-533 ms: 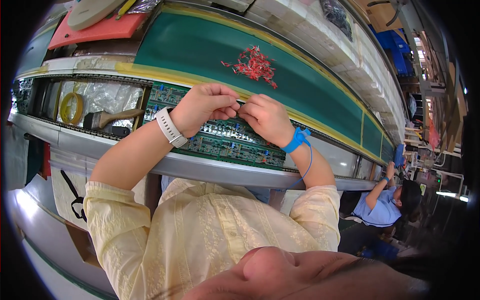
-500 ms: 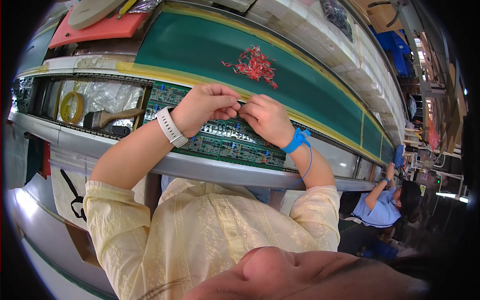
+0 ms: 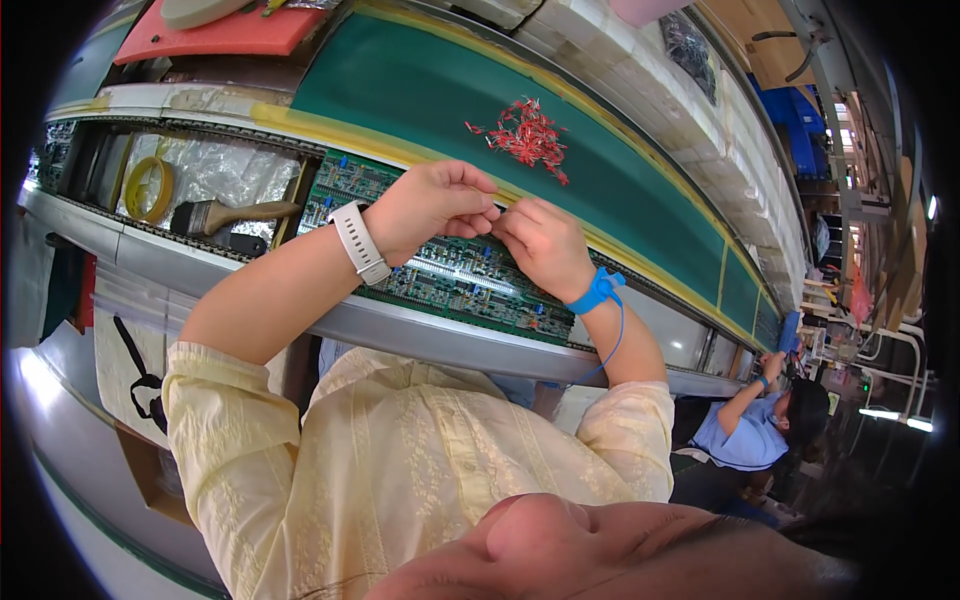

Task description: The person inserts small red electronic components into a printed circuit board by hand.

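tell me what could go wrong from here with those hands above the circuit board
A tiny part, if the left hand or right hand pinches one, might drop onto the circuit board. A hand brushing the loose red pieces could scatter them. The cord from the blue wristband could snag on the metal rail.

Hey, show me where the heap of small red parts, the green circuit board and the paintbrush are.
Heap of small red parts (image 3: 530, 136): head view, middle of the heap.
Green circuit board (image 3: 460, 290): head view, the part showing between the wrists.
Paintbrush (image 3: 243, 213): head view, on its handle.
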